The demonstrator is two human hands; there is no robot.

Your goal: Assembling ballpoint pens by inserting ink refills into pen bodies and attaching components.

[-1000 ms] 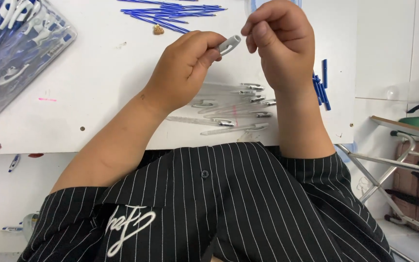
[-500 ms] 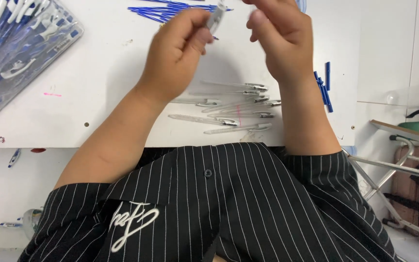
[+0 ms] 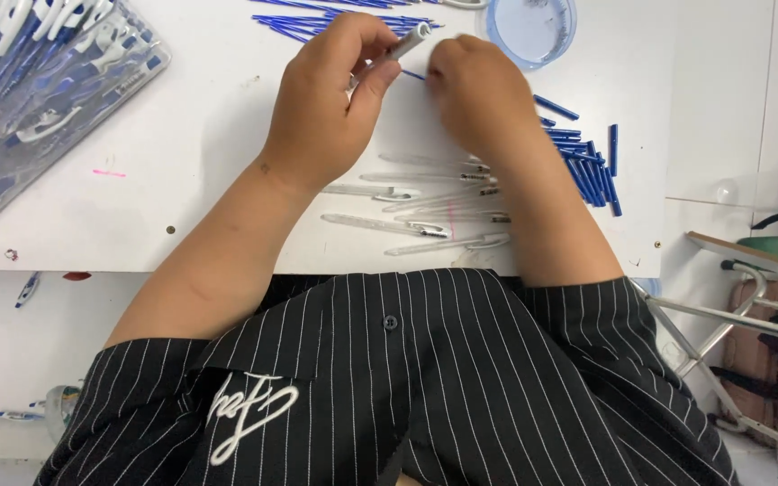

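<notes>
Now, head view w/ the earlier shots set beside it: both hands have moved farther up the white table (image 3: 182, 180) vs. a sec ago, and the clear pen barrel (image 3: 404, 41) is turned so its far end points up-right. A thin blue refill (image 3: 413, 75) now shows between the hands, which wasn't visible before, so my read is the refill is being fed into the barrel, i.e. one more pen partway assembled.

Left hand (image 3: 330, 108): thumb + fingers pinching the barrel, held just above the table, far-centre. Right hand (image 3: 479, 99): curled, fingertips closed at the refill's right end; exact grip is hidden behind the knuckles, prob. a pinch.

Materials/shapes: barrel is see-through plastic, slim cylinder w/ a pale grey tip. Refills are thin, stiff blue sticks, w/ a loose heap (image 3: 344, 20) at the far edge and another bunch (image 3: 587, 166) right of the right wrist. Near the hands, a row of clear barrels with clips (image 3: 425, 202) lies flat, glossy. Far right, a round translucent blue dish (image 3: 531, 27). Far left, a clear tray (image 3: 38, 99) packed w/ blue-and-white pens. Striped black shirt (image 3: 407, 387) fills the near part.
</notes>
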